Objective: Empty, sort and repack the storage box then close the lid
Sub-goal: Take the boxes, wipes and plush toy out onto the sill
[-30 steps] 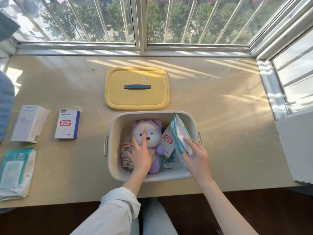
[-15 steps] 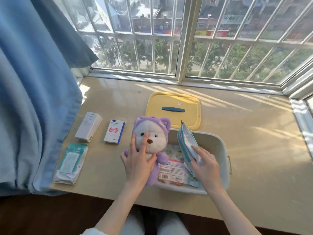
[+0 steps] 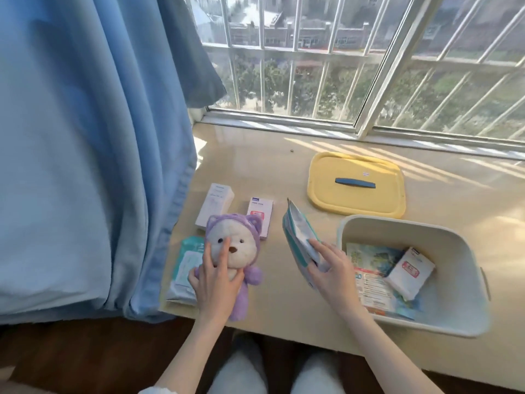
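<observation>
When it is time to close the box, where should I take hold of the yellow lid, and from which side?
Take the blue bar handle at the middle of the yellow lid, coming from above. The lid lies flat on the table, top face up, so the handle stands free, while the thin rim rests on the surface and gives little to catch.

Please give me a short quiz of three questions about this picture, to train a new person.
1. True or false: the yellow lid is on the box.
2. The left hand holds: A a toy bear; B a cup; C a book.
3. Fill in: the right hand holds a ____.
Key: 1 false; 2 A; 3 packet.
</observation>
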